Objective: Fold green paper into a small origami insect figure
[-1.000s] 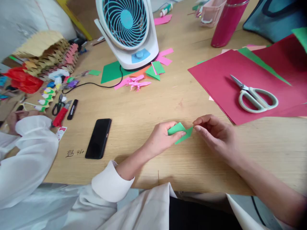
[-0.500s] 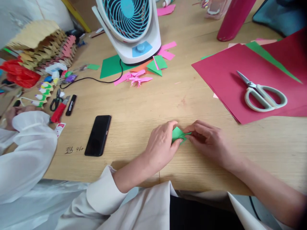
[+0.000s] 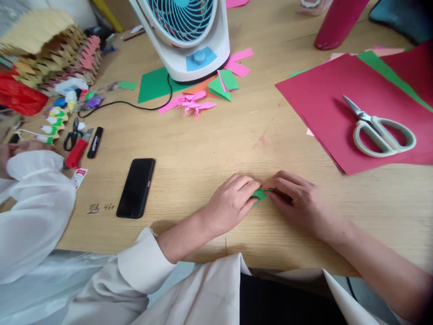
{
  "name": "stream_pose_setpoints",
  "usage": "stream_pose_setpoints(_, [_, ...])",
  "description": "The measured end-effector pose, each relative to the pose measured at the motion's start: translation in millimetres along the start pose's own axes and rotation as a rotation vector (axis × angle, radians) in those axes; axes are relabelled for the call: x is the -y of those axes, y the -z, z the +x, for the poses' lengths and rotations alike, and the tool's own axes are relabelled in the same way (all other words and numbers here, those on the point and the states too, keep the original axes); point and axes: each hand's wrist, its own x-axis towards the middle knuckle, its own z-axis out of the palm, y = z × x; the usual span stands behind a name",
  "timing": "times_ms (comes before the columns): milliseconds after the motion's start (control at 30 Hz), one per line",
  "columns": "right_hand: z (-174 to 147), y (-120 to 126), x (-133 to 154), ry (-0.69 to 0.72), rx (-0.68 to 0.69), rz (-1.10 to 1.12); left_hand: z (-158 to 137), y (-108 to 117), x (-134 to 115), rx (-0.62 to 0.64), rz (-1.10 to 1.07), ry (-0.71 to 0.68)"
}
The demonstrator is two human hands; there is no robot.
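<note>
Between my two hands is a small piece of folded green paper [image 3: 260, 195], just above or on the wooden table near its front edge. My left hand [image 3: 233, 198] is closed on the paper's left side, with fingers over it and thumb below. My right hand [image 3: 294, 198] pinches its right end between thumb and forefinger. Fingers cover much of the paper, so its full shape is hidden. Beyond my hands lie a pink folded-paper figure [image 3: 195, 104] and folded green paper pieces [image 3: 225, 85].
A white fan [image 3: 199, 40] stands at the back, its black cord running left. Scissors [image 3: 382, 131] rest on red paper sheets [image 3: 304, 85] at the right. A black phone [image 3: 135, 188] lies left of my hands. Another person's sleeve [image 3: 37, 194] is at the far left, near a red utility knife [image 3: 77, 152].
My left fingers have closed down over the green paper, covering more of it. The right hand keeps its pinch. The view has shifted slightly.
</note>
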Motion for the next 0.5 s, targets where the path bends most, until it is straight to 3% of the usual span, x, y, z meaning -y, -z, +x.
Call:
stream_pose_setpoints(233, [-7.0,2.6,1.1,0.083,0.032,-0.025,-6.4,-3.0,-1.0,-0.049,0.039,-0.057])
stream_pose_setpoints(500, [-13.0,-2.6,8.5,0.128,0.060,-0.300,-14.0,-8.0,-7.8,-0.099,0.136,-0.097])
